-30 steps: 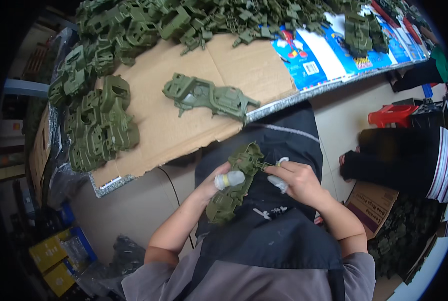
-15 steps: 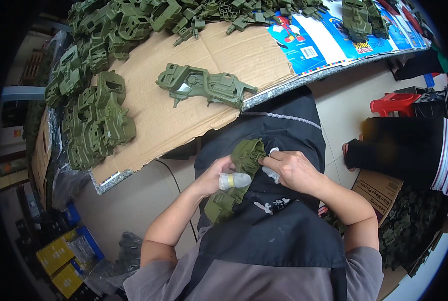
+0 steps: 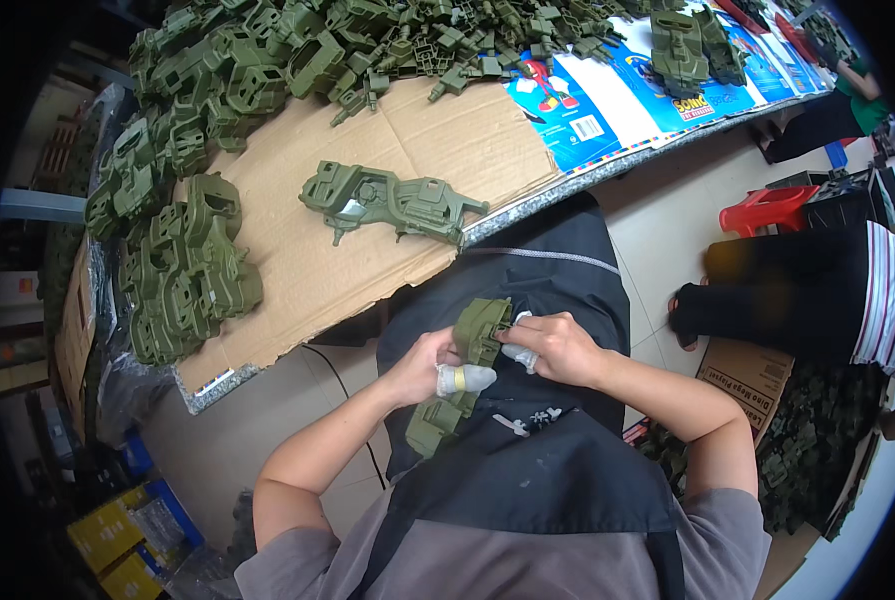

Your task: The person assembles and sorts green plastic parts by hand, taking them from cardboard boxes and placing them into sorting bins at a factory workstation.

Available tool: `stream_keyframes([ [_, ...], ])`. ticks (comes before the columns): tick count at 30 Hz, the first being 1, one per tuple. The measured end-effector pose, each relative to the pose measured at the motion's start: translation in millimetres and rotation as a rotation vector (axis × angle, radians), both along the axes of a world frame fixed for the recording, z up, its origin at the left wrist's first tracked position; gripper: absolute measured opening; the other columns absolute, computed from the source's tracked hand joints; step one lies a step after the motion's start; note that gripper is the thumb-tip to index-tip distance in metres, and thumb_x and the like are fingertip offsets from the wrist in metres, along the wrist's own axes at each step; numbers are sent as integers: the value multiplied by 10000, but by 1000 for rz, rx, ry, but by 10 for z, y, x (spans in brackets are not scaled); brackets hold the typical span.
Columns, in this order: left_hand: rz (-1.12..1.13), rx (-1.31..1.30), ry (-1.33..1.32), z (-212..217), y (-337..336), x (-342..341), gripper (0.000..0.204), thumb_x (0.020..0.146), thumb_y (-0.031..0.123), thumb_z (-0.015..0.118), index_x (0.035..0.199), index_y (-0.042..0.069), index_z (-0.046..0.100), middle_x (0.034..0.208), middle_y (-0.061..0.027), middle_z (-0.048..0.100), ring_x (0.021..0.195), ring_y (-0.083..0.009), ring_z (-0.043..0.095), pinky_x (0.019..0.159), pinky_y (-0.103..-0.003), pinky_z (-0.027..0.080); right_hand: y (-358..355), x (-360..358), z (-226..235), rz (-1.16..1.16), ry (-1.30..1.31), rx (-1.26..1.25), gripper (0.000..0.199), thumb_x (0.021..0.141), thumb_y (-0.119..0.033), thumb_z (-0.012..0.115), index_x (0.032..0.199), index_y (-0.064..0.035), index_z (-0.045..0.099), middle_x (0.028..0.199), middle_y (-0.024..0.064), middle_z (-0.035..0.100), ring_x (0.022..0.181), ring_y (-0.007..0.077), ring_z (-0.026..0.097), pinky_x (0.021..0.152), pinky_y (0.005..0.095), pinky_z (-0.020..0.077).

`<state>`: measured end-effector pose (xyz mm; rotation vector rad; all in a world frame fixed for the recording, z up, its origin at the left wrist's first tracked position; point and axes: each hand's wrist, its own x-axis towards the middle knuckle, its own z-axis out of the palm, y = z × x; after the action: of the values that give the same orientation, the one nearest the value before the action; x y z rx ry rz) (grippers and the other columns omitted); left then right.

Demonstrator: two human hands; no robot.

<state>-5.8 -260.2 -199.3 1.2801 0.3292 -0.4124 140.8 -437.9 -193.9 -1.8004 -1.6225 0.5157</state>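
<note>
Above my lap, my left hand (image 3: 429,366) is closed around a long olive-green plastic toy vehicle body (image 3: 433,420), which slants with its upper end away from me. A whitish cover with a yellow band wraps the left thumb. My right hand (image 3: 559,350) pinches at the right side of the body's upper end, with white covering on its fingers. Whatever small piece those fingertips may hold is hidden. A similar green vehicle body (image 3: 392,205) lies on the cardboard (image 3: 297,270) in front of me.
Stacked green vehicle bodies (image 3: 189,265) stand at the table's left, and a heap of small green parts (image 3: 447,40) covers its far side. Printed blue sheets (image 3: 607,95) lie on the right. Beyond my right arm are a person's dark-clothed legs (image 3: 777,290) and a red stool (image 3: 767,210).
The view has tilted slightly, so the table sits lower in the picture. Both hands stay on the vehicle body, with the right fingers still at its upper end.
</note>
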Motion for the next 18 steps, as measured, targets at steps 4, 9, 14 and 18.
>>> stream_keyframes([
  [4,110,-197,-23,-204,-4,17,535,807,190,649,1268,54,413,1138,-38,539,924,-97,553,763,-248,468,191,371,275,181,-89,-376,378,648,-7,579,1019,-70,615,917,153,640,805,303,627,716,390,507],
  [9,544,-673,51,-472,-54,-81,553,816,259,635,1266,26,411,1123,-115,568,942,-217,598,854,-355,484,761,1756,614,-786,-144,337,238,692,-112,635,929,-90,644,884,134,635,827,291,611,716,377,476],
  [14,578,-764,83,-410,-255,-83,505,898,423,445,1177,4,488,1064,-155,579,885,-276,608,806,-440,505,1262,2349,109,-959,-447,116,224,671,-102,657,893,-94,626,964,171,562,920,326,548,755,407,455],
  [18,557,-849,182,-351,-342,-224,474,916,413,398,1154,15,498,1018,-156,595,815,-265,627,752,-415,528,1016,2436,254,-728,-368,198,247,687,-56,626,927,-99,585,853,148,618,828,299,606,722,369,471],
])
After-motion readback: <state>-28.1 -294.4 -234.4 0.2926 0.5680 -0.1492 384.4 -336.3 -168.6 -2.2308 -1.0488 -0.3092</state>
